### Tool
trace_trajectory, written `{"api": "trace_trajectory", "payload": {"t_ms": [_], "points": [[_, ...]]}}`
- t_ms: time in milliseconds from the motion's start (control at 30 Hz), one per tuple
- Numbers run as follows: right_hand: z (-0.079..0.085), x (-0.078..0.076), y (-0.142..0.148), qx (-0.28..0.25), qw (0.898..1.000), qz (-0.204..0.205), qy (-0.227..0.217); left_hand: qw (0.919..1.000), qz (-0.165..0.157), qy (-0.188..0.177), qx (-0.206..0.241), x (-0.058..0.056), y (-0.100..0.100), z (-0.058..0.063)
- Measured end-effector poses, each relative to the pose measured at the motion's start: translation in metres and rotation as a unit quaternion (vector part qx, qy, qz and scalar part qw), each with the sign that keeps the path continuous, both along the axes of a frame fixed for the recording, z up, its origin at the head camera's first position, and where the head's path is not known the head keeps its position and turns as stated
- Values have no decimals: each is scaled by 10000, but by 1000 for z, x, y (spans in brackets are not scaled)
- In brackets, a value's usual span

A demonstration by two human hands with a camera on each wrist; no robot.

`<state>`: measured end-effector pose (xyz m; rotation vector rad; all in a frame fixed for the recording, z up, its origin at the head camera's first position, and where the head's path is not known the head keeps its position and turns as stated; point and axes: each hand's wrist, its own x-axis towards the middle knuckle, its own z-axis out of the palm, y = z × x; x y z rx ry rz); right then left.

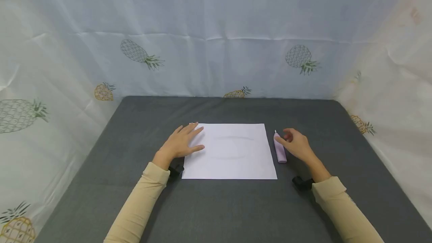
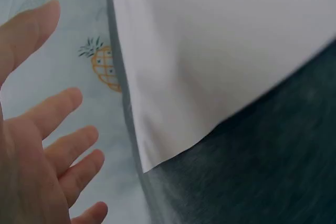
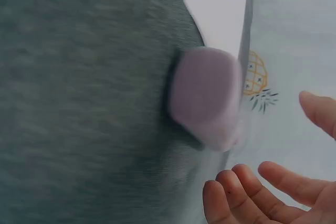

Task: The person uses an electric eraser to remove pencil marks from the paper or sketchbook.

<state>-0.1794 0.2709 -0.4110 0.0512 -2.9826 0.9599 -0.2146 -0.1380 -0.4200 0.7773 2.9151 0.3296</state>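
Note:
A sheet of white paper point(image 1: 233, 153) lies on the dark grey table. Over its left edge is my left hand point(image 1: 181, 141), fingers spread, holding nothing. The left wrist view shows the paper's near corner slightly wavy, beside the fingers point(image 2: 68, 114). To the right of the sheet lies a slim, pale purple, bottle-shaped object point(image 1: 280, 149), its thin white tip pointing away from me. My right hand point(image 1: 297, 144) hovers close on its right side, thumb near the tip and fingers loosely bent. In the right wrist view its blunt purple base point(image 3: 205, 87) faces the camera.
A grey cloth point(image 1: 216, 209) covers the table. White curtains with pineapple prints point(image 1: 209, 63) hang behind it and along both sides. Each wrist wears a black camera, such as the one under the right forearm point(image 1: 301, 183).

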Motion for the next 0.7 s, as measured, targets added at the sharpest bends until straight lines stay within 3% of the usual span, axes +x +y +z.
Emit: {"api": "trace_trajectory", "payload": {"t_ms": [200, 333, 700], "points": [[-12, 6, 9, -464, 9970, -244, -574, 9988, -138, -466, 55, 1, 6, -8], [-15, 9, 14, -848, 9910, -397, -951, 9972, -140, -735, 97, 0, 11, -7], [-9, 6, 10, -1847, 9562, -1282, -1872, 9942, -179, -992, 369, -7, 14, -11]]}}
